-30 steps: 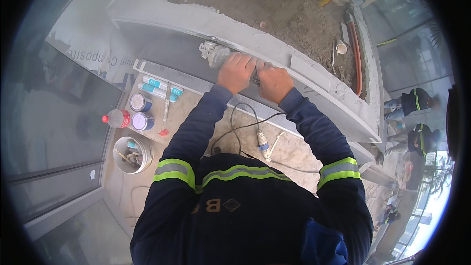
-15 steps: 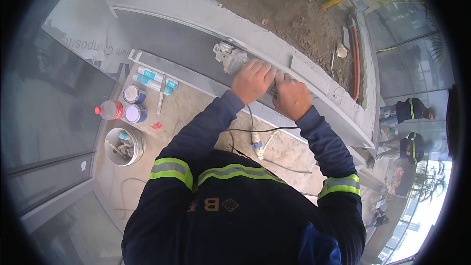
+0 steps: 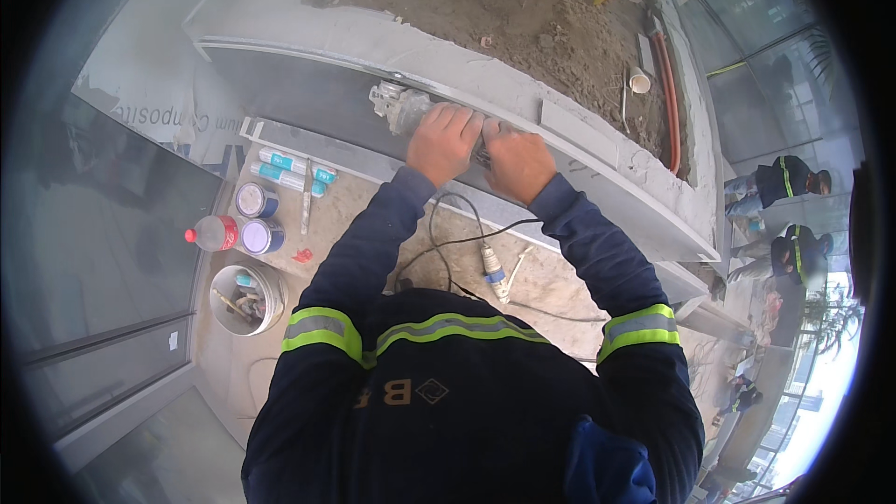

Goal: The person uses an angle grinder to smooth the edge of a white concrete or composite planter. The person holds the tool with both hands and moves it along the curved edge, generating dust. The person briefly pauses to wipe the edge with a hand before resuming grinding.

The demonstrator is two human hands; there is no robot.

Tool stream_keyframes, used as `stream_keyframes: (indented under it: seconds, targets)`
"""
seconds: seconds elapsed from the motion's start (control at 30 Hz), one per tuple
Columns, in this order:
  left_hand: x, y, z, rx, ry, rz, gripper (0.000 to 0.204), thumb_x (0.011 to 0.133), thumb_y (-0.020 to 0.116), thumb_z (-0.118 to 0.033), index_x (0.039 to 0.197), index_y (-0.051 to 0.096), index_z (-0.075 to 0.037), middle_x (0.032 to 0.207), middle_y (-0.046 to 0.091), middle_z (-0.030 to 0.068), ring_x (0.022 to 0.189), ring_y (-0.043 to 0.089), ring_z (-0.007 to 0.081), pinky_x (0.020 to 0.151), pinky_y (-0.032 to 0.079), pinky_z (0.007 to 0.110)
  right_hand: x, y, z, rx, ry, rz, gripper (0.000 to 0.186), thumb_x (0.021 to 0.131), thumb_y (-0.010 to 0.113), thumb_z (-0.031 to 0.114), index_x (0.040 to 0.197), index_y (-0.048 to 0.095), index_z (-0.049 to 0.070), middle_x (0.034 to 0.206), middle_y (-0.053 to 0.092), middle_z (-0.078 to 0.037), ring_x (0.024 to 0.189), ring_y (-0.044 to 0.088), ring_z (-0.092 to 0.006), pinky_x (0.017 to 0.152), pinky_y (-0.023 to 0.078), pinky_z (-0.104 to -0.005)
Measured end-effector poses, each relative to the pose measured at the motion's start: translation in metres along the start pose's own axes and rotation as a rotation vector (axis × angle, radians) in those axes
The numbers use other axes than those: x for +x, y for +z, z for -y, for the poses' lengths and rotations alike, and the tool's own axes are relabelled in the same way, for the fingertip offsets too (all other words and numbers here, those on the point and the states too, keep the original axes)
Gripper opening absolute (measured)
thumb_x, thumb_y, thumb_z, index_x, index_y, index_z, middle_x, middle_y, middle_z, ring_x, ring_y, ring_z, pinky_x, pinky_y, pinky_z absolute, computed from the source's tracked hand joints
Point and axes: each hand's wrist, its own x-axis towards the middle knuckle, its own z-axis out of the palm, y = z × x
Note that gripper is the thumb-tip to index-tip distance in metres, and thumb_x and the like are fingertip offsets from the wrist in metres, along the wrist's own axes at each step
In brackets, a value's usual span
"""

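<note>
A dusty corded angle grinder lies against the upper edge of a grey panel that faces the side of a planter. My left hand is wrapped round the grinder's body, just behind its metal head. Close beside it, my right hand is closed round the rear part of the tool. Both hands hide most of the casing. Whatever disc or pad the head carries cannot be made out. A dark cord loops below the hands to a blue and white plug connector.
Soil fills the planter, with an orange pipe at its right. Sealant tubes, paint cans, a red-capped bottle and a white bucket stand on the left. Co-workers are at far right.
Both hands and the grinder have moved left along the panel's upper edge. The cord has shifted into a wider loop. My view has also shifted slightly.
</note>
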Motion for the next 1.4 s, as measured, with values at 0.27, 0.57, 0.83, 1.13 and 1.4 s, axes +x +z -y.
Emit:
stream_keyframes:
  seconds: [0.27, 0.57, 0.83, 1.13, 1.4]
  targets:
    - [0.009, 0.004, -0.045, -0.018, 0.025, -0.033, 0.028, 0.082, 0.067, -0.013, 0.108, 0.065, -0.004, 0.096, 0.062, 0.0085, 0.098, 0.066, 0.0279, 0.096, 0.053, 0.044, -0.045, -0.020, -0.010, -0.003, 0.069, 0.053, 0.039, 0.076, 0.074, 0.006, 0.109, 0.053, -0.003, 0.094, 0.071, -0.023, 0.082, 0.074, -0.0410, 0.071, 0.061, -0.0481]
    - [-0.002, 0.011, 0.001, -0.004, 0.003, -0.001, 0.028, 0.082, 0.068, -0.010, 0.109, 0.066, -0.004, 0.099, 0.064, 0.0094, 0.099, 0.066, 0.0294, 0.096, 0.053, 0.044, -0.002, 0.011, -0.010, 0.032, -0.003, -0.024, 0.036, 0.078, 0.071, 0.006, 0.109, 0.055, -0.005, 0.094, 0.071, -0.024, 0.087, 0.074, -0.0414, 0.074, 0.060, -0.0495]
    - [0.004, 0.008, -0.023, 0.005, 0.029, -0.003, 0.028, 0.082, 0.069, -0.010, 0.109, 0.067, -0.005, 0.098, 0.063, 0.0085, 0.097, 0.066, 0.0288, 0.095, 0.054, 0.044, -0.025, -0.007, -0.009, 0.006, 0.071, 0.037, 0.033, 0.081, 0.068, 0.005, 0.111, 0.056, -0.003, 0.097, 0.072, -0.023, 0.091, 0.075, -0.0392, 0.075, 0.060, -0.0481]
    - [0.010, 0.017, -0.050, 0.003, 0.042, -0.034, 0.027, 0.082, 0.067, -0.012, 0.108, 0.067, -0.005, 0.099, 0.064, 0.0083, 0.098, 0.066, 0.0277, 0.097, 0.053, 0.045, -0.050, -0.010, -0.023, 0.009, 0.068, 0.008, 0.037, 0.081, 0.068, 0.004, 0.115, 0.055, -0.005, 0.094, 0.072, -0.023, 0.086, 0.075, -0.0411, 0.074, 0.060, -0.0497]
    - [-0.003, 0.021, -0.015, 0.033, 0.019, -0.001, 0.030, 0.080, 0.069, -0.009, 0.110, 0.067, -0.005, 0.100, 0.065, 0.0088, 0.099, 0.066, 0.0299, 0.099, 0.053, 0.046, -0.017, 0.006, -0.012, 0.016, 0.056, 0.015, 0.035, 0.082, 0.068, 0.005, 0.114, 0.058, -0.005, 0.100, 0.073, -0.022, 0.092, 0.075, -0.0390, 0.077, 0.061, -0.0477]
